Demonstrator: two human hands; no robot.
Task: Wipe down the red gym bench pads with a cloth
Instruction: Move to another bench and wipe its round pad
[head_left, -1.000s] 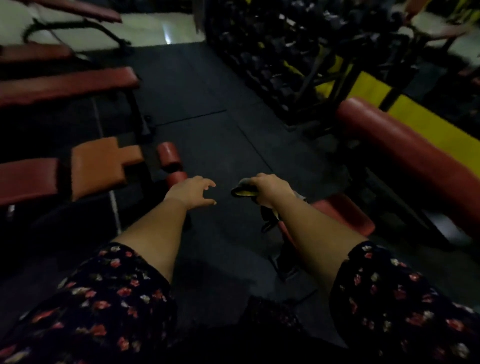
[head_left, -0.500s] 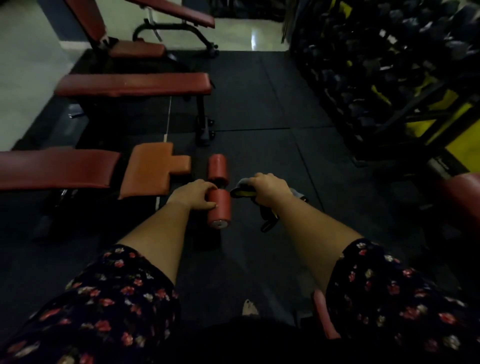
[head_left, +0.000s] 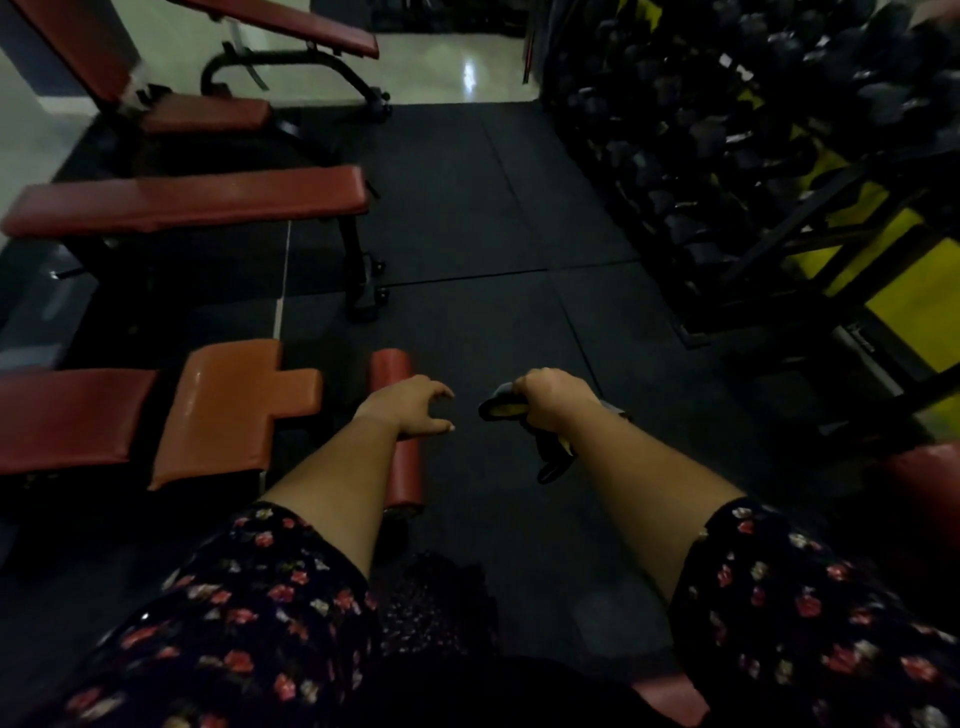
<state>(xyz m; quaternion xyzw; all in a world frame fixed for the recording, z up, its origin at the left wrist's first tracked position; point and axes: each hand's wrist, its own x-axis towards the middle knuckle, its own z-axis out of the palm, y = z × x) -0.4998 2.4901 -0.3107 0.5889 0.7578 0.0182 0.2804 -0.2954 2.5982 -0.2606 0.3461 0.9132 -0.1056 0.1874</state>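
Observation:
My right hand (head_left: 558, 400) grips a dark cloth (head_left: 496, 408) with a yellow patch; part of the cloth hangs below my wrist. My left hand (head_left: 410, 408) is held over the two red roller pads (head_left: 390, 366) of the nearest bench, fingers spread and loosely curved, holding nothing. To its left lie that bench's orange seat pad (head_left: 228, 405) and its long red back pad (head_left: 67, 418). A second flat red bench (head_left: 192, 200) stands further back.
An inclined red bench (head_left: 208, 111) stands at the far left. A dark dumbbell rack (head_left: 727, 135) with yellow frame parts lines the right side. Another red pad (head_left: 927, 483) shows at the right edge. Black rubber flooring (head_left: 493, 218) runs between the benches and the rack.
My left hand, which lay on the near roller pad half a second ago, has come off it with its fingers spread. The view has turned left and moved closer. My right hand keeps the cloth.

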